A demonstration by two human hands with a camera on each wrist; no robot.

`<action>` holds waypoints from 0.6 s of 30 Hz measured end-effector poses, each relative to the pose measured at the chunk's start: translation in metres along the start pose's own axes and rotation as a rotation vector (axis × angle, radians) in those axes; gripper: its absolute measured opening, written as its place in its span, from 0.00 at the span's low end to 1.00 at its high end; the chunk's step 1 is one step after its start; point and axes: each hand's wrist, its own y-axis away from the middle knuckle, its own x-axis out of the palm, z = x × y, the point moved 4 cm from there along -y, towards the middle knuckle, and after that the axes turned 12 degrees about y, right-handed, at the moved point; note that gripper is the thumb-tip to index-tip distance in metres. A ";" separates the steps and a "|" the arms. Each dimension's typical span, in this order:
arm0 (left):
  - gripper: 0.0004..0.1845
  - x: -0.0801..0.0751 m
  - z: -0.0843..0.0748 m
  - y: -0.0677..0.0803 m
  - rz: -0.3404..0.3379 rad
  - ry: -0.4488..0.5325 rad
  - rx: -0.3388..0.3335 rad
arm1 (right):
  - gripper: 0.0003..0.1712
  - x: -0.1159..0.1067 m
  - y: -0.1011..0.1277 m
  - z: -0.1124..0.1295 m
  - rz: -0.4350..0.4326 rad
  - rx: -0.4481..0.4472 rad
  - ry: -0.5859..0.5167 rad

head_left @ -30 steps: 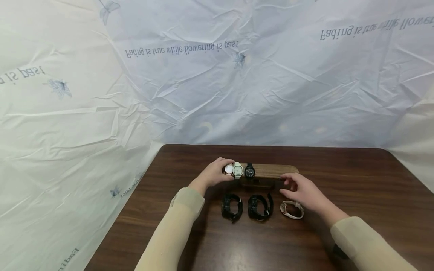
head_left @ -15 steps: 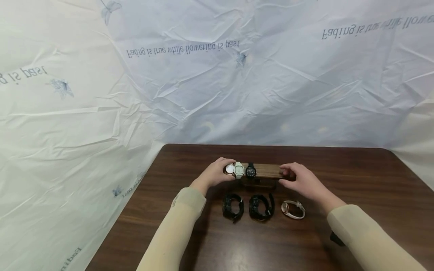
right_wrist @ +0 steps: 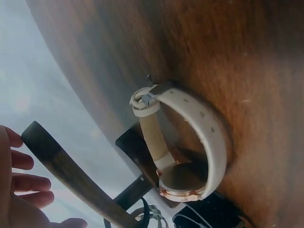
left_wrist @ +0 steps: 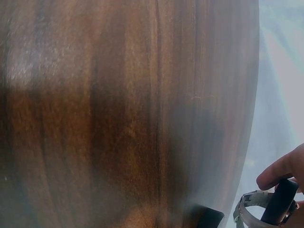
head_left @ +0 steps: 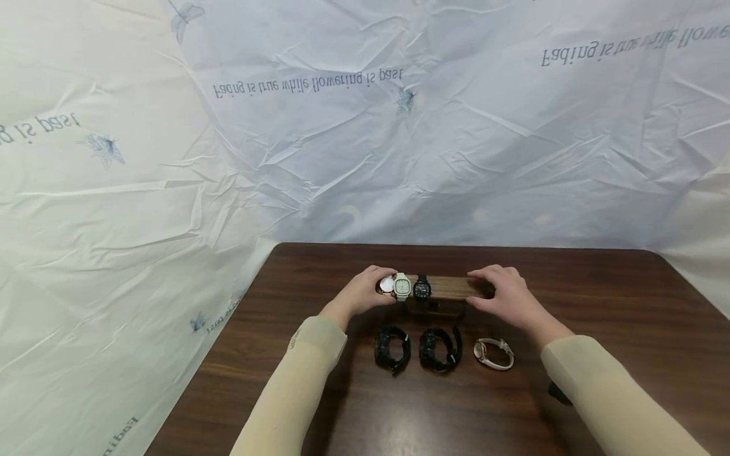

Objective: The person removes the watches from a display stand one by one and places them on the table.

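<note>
Wooden watch stand [head_left: 447,286] at mid-table, bar lying crosswise. At its left end: left hand [head_left: 365,292], fingers curled round a round pale-faced watch [head_left: 387,285] on the bar. Just right of that, on the bar: a cream square watch [head_left: 402,286], then a black watch [head_left: 421,288]. At its right end: right hand [head_left: 504,294], fingers bent over the bar, thumb beneath, gripping it. In front of the stand, on the table [head_left: 599,297]: two black watches [head_left: 392,349] [head_left: 438,348] and a white-strapped watch [head_left: 493,353].
</note>
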 end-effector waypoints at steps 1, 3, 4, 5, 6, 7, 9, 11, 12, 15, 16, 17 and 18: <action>0.32 0.000 0.000 0.000 0.000 -0.002 0.000 | 0.33 0.001 -0.001 0.000 0.002 0.003 0.002; 0.32 0.000 0.001 0.001 -0.003 -0.003 0.002 | 0.33 0.003 -0.003 -0.001 0.011 0.004 0.004; 0.32 0.000 0.001 0.001 -0.005 -0.004 0.001 | 0.34 0.004 -0.004 -0.001 0.019 0.002 0.006; 0.32 0.000 0.001 0.001 -0.006 -0.004 0.001 | 0.34 0.005 -0.005 0.000 0.027 -0.001 0.010; 0.32 0.000 0.001 0.001 -0.008 -0.004 0.002 | 0.34 0.006 -0.006 0.000 0.035 -0.008 0.013; 0.32 0.000 0.001 0.001 -0.009 -0.004 0.001 | 0.34 0.007 -0.007 0.001 0.045 -0.015 0.018; 0.32 0.001 0.001 0.000 -0.012 0.003 0.002 | 0.35 0.009 -0.008 0.003 0.060 -0.031 0.031; 0.32 0.001 0.002 0.000 -0.014 0.007 0.000 | 0.35 0.011 -0.009 0.005 0.076 -0.035 0.045; 0.32 0.001 0.002 0.000 -0.016 0.006 -0.004 | 0.36 0.012 -0.010 0.005 0.083 -0.033 0.046; 0.32 0.002 0.003 0.000 -0.025 0.007 -0.011 | 0.38 0.015 -0.011 0.005 0.100 -0.021 0.037; 0.32 0.003 0.003 0.000 -0.028 0.010 -0.009 | 0.37 0.016 -0.011 0.004 0.101 -0.014 0.031; 0.32 0.004 0.002 0.000 -0.029 0.014 -0.005 | 0.37 0.016 -0.011 0.002 0.098 -0.008 0.027; 0.33 0.005 0.001 0.000 -0.028 0.018 0.001 | 0.37 0.017 -0.010 0.001 0.092 -0.002 0.026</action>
